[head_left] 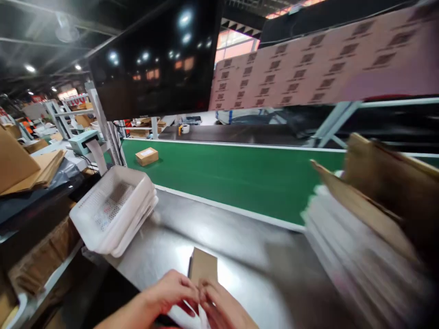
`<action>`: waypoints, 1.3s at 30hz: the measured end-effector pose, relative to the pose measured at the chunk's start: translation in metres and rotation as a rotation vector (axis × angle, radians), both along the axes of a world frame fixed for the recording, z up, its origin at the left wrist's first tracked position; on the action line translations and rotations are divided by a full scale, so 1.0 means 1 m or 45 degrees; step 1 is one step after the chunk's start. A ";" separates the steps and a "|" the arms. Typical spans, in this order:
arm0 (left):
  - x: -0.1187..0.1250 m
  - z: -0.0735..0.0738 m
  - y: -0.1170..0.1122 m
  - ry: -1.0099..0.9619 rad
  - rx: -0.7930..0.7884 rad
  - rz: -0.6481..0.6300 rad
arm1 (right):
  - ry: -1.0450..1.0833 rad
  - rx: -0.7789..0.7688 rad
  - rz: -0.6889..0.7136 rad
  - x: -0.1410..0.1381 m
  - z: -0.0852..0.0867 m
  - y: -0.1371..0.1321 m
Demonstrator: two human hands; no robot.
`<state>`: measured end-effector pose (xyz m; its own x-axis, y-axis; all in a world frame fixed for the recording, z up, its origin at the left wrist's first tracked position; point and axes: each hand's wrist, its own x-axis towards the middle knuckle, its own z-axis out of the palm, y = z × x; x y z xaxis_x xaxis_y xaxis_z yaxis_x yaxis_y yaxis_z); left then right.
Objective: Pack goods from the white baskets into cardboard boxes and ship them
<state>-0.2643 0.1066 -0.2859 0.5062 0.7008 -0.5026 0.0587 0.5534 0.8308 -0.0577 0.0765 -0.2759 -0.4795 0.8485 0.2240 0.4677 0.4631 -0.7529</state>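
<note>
At the bottom middle, my left hand [171,292] and my right hand [221,301] are close together, fingertips pinched. Between them is a white, thin, sheet-like piece [183,315], partly hidden by the fingers and cut off by the lower edge; its exact kind is unclear. Just beyond the fingertips, a small brown cardboard box [205,265] lies on the metal table [240,260]. The fingers cover the near end of the box, and I cannot tell if they touch it.
A stack of white plastic baskets [115,212] stands left. Behind the table runs a green conveyor belt [233,176] carrying a labelled carton [147,156]. Right is a blurred white stack [350,246] with cardboard [363,192] on top. A label printer [85,140] sits far left; a dark monitor [154,64] hangs above.
</note>
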 end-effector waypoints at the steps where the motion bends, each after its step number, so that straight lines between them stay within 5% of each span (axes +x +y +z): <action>1: 0.001 0.002 -0.003 0.024 -0.030 0.003 | -0.017 0.043 0.000 -0.003 0.004 -0.003; 5: 0.000 -0.005 -0.011 0.258 0.036 -0.028 | 0.017 0.321 -0.025 -0.012 0.013 -0.019; 9: -0.016 -0.039 0.002 0.750 0.283 -0.164 | 0.311 0.417 -0.125 -0.014 0.009 -0.042; 13: -0.047 -0.071 0.015 1.072 0.326 -0.271 | 0.776 0.133 -0.761 -0.009 -0.001 -0.034; 15: -0.062 -0.081 0.015 1.197 0.390 -0.317 | 0.882 -0.079 -1.100 -0.001 -0.010 -0.009; 17: -0.071 -0.087 0.011 1.263 0.477 -0.363 | 0.870 -0.299 -1.257 0.009 -0.023 0.023; 22: -0.068 -0.095 0.001 1.095 1.112 -0.544 | 0.725 -0.510 -1.311 0.024 -0.058 0.081; 28: -0.035 -0.106 0.006 0.848 1.751 -0.503 | 0.456 -0.538 -1.247 0.017 -0.082 0.090; 34: -0.007 -0.126 0.010 0.716 1.802 -0.700 | 0.168 -0.434 -1.087 0.014 -0.091 0.087; 39: -0.004 -0.145 0.010 0.743 1.821 -0.663 | -0.072 -0.245 -0.906 -0.002 -0.101 0.071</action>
